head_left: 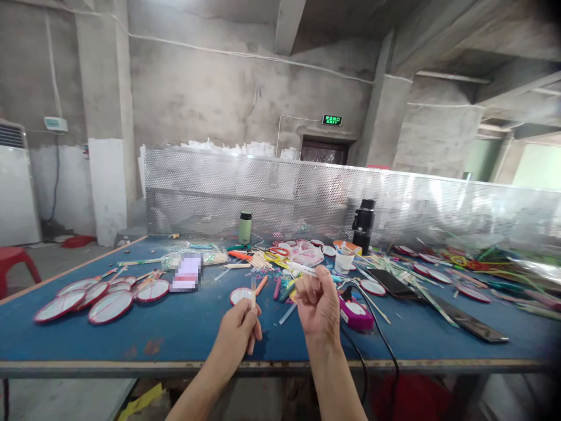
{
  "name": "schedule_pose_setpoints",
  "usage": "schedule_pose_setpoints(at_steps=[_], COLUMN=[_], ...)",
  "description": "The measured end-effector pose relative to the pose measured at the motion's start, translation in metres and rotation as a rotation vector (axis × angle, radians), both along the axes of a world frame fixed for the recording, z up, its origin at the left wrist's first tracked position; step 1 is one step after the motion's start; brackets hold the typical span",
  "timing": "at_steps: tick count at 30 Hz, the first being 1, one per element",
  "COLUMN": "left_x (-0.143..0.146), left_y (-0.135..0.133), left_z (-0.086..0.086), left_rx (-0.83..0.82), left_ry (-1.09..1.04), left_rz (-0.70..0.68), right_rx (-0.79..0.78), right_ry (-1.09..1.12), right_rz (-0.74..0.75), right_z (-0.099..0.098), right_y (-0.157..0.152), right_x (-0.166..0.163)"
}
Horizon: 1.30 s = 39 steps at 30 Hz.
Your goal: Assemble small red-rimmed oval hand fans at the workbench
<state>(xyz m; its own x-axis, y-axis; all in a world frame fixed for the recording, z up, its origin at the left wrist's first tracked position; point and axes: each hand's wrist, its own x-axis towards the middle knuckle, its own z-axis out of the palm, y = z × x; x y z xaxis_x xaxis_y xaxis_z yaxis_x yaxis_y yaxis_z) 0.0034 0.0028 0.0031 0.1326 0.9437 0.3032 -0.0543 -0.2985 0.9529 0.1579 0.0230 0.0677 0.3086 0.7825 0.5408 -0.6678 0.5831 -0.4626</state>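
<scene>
My left hand (236,330) is closed, pinching a thin flat wooden stick (253,290) that stands upright. A round white disc with a red rim (240,296) shows just behind those fingers; whether it touches the stick I cannot tell. In my right hand (318,307), raised over the table and turned palm toward me, is a slim white tube (302,268), its narrow end pointing left. What the tube contains does not show. Near this hand lie a purple box (356,314) and a white cup (344,261) with sticks in it.
Red-rimmed discs (110,306) overlap on the left of the blue table (184,336), beside a phone (186,273). Loose sticks (262,260), scissors and coloured pens lie mid-table. A green bottle (245,228) and black flask (363,225) stand near the perforated metal screen (210,187). Black cables (384,336) cross the front edge.
</scene>
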Motion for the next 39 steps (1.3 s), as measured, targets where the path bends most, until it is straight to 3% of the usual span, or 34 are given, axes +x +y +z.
schedule_pose_setpoints(at_steps=[10,13,17,20,27,39], left_x=[0.001,0.002,0.002,0.001,0.002,0.003], left_y=[0.004,0.003,-0.001,-0.002,0.003,-0.001], left_z=[-0.001,0.001,0.006,0.006,-0.007,-0.003], left_rx=[-0.018,-0.057,-0.086,-0.076,0.016,0.054], left_ry=[0.03,0.036,0.01,-0.018,0.074,0.11], left_rz=[0.025,0.028,0.025,-0.008,0.012,0.017], right_rx=[0.011,0.061,0.122,0.076,-0.028,0.08], right_ry=[-0.203,-0.235,-0.346,-0.368,-0.349,-0.523], right_rz=[0.019,-0.055,-0.328,-0.456,-0.351,-0.527], right_z=[0.018,0.01,-0.008,-0.02,-0.034,-0.05], right_y=[-0.024,-0.027,-0.025,-0.016,0.002,-0.012], right_x=[0.0,-0.002,-0.013,-0.021,-0.017,-0.02])
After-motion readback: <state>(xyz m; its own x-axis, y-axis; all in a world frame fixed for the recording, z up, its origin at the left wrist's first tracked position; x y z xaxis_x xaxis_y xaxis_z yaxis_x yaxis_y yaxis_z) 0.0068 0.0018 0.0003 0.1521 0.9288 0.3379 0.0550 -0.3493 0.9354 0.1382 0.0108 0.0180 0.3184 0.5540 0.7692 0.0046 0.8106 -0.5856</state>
